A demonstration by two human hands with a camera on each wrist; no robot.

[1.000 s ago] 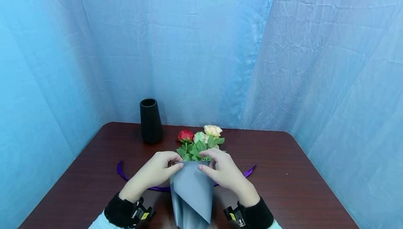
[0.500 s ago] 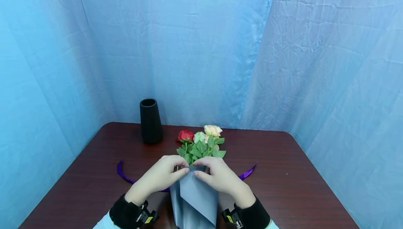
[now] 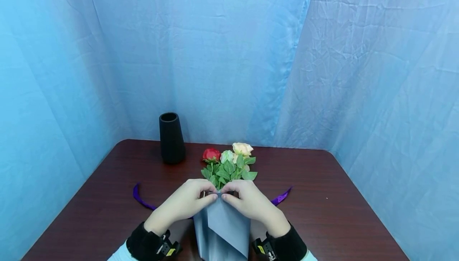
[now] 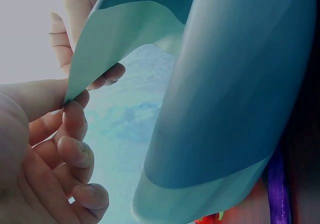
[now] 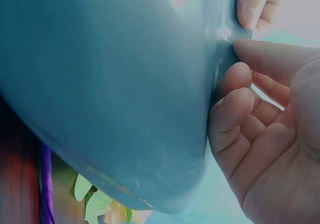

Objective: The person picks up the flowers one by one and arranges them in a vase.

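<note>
Pinching grey wrapping paper (image 3: 224,229), both hands' fingers (image 3: 209,198) hide the flower stems

The left hand (image 3: 183,203) and the right hand (image 3: 251,203) are closer together now. A second ago there was a gap between their fingertips; now the fingertips almost touch at the top edge of the grey wrapping paper (image 3: 224,229). Both hands pinch that edge, and the top of the paper is narrower, pulled in tighter under the leaves of the flowers (image 3: 229,161). More of the leaves show above the fingers than before.
</note>
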